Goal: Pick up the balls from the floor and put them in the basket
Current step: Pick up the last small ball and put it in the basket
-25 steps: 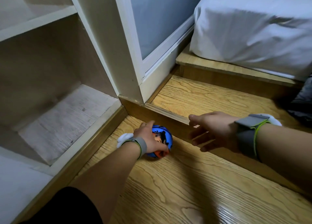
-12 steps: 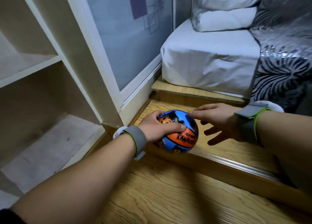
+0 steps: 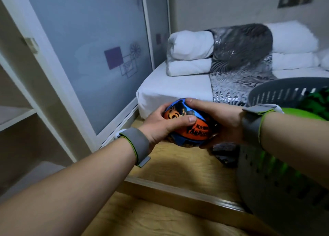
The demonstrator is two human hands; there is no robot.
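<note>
A blue and orange printed ball (image 3: 193,129) is held in the air between both my hands, above the wooden step. My left hand (image 3: 160,127) grips its left side, thumb across the front. My right hand (image 3: 220,122) cups its right side, fingers over the top and underneath. Both wrists wear grey bands. At the right edge stands a grey slotted plastic basket (image 3: 277,187), partly behind my right forearm. A bright green ball (image 3: 302,113) and a green and black patterned ball (image 3: 315,102) lie inside it.
A raised wooden platform (image 3: 178,166) with a metal-edged step lies below the ball. A bed with white sheet (image 3: 170,90), folded white quilts and a grey zebra blanket sits behind. A frosted sliding door (image 3: 92,54) and open white shelves (image 3: 16,114) are at the left.
My left hand lifted the ball off the floor and up. My right hand closed onto its other side. The view swung up and right, bringing the basket into sight.
</note>
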